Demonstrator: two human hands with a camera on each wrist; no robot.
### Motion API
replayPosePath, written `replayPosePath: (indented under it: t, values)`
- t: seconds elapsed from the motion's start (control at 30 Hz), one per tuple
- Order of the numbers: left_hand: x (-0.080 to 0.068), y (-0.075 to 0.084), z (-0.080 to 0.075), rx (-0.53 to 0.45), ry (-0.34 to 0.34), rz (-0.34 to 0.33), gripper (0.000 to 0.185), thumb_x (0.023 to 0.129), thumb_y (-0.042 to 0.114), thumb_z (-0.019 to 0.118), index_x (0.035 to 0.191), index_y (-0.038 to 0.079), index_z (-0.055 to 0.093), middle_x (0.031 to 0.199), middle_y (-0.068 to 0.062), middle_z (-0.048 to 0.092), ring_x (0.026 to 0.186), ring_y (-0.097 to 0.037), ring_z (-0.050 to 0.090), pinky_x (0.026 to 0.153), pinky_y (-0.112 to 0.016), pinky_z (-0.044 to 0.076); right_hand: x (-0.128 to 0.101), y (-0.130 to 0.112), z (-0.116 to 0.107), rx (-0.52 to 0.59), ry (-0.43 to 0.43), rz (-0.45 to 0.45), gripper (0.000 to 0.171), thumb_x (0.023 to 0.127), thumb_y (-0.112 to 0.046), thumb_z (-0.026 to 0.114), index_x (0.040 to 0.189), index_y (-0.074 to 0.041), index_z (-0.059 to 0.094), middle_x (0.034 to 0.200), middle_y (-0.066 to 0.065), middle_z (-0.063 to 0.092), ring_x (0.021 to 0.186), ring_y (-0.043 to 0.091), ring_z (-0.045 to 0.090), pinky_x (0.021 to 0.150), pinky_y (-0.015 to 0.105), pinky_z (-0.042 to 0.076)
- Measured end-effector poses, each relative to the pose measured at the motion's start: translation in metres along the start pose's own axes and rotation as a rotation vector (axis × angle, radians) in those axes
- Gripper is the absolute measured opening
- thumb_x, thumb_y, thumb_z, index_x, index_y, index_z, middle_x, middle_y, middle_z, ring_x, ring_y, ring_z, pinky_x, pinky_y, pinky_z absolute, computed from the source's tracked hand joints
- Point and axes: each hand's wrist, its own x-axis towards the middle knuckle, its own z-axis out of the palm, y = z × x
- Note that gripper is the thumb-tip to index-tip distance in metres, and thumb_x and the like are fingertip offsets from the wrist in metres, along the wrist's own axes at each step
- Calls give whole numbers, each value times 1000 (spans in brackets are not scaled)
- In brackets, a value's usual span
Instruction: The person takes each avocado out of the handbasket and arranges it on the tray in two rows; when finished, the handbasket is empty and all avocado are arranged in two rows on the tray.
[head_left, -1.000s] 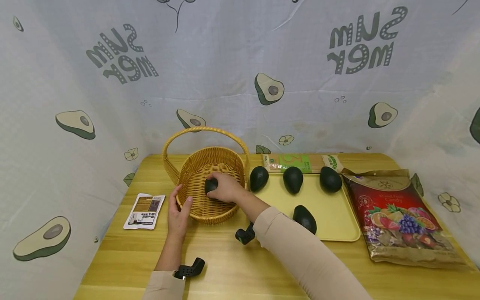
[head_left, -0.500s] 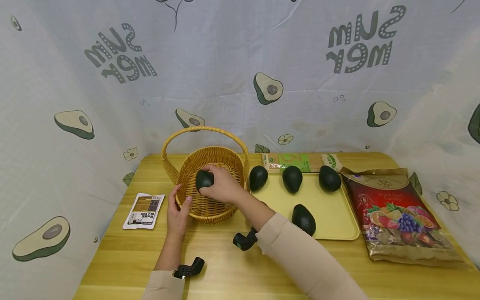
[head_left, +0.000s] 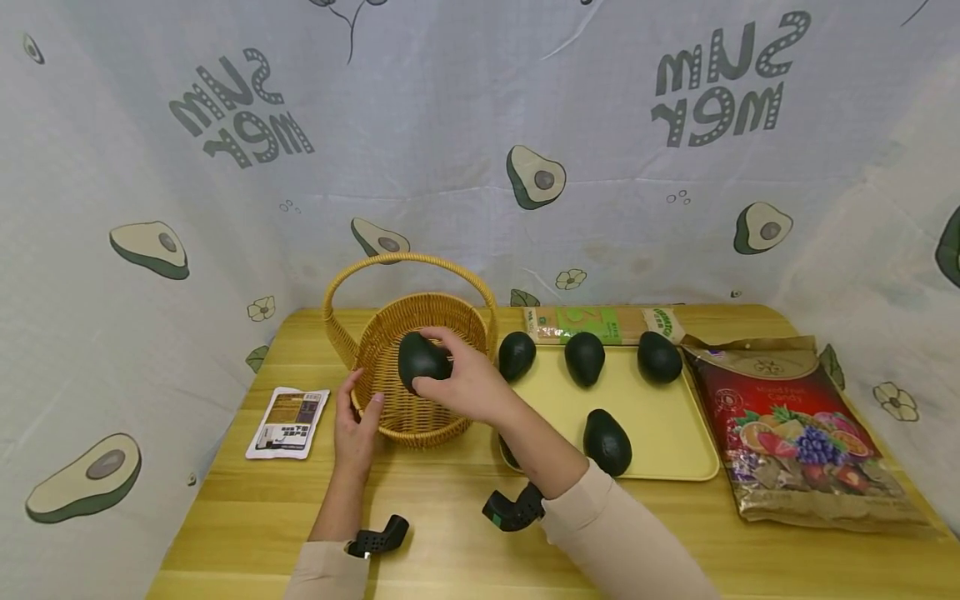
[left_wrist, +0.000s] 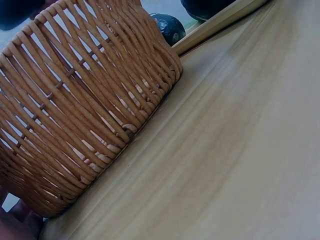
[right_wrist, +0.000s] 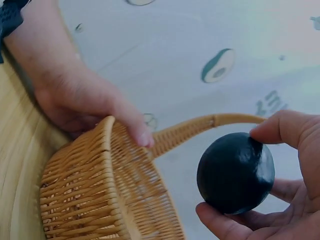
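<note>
My right hand [head_left: 472, 379] grips a dark green avocado [head_left: 422, 360] between thumb and fingers, held above the woven basket [head_left: 420, 435]. In the right wrist view the avocado [right_wrist: 235, 172] shows its round end, apart from the basket rim. My left hand [head_left: 356, 433] holds the basket's near left rim; its thumb lies over the rim and its fingers are against the outer wall, as the right wrist view shows. The left wrist view is mostly filled by the basket wall [left_wrist: 85, 100]. The visible part of the basket floor shows bare weave.
A yellow tray [head_left: 660, 442] to the right bears several avocados [head_left: 585, 358], one mostly hidden by the right forearm. Behind it lies a flat noodle pack [head_left: 592, 325]. A red candy bag [head_left: 795, 433] rests at far right, and a small white-edged pouch [head_left: 288, 422] at left.
My right hand has lifted the avocado up from inside the basket, first leftward, then back to the right and nearer. The left hand and basket have stayed put.
</note>
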Motion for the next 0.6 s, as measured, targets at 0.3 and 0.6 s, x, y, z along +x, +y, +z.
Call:
replayPosePath:
  t: [0.3, 0.6]
  values:
    - [-1, 2, 0, -22, -14, -11, 55, 104, 10, 52, 155, 5, 33, 157, -17, 37, 142, -31, 39, 102, -10, 37, -25, 4, -19, 87, 41, 14, 78, 85, -26, 74, 155, -31, 39, 143, 13, 52, 117, 33, 61, 83, 42, 58]
    - [-1, 2, 0, -41, -30, -5, 54, 104, 11, 52, 155, 6, 33, 157, -18, 35, 141, -32, 38, 101, -11, 38, -47, 18, -40, 72, 46, 21, 81, 87, -26, 76, 156, -29, 34, 139, 15, 46, 116, 34, 56, 83, 42, 56]
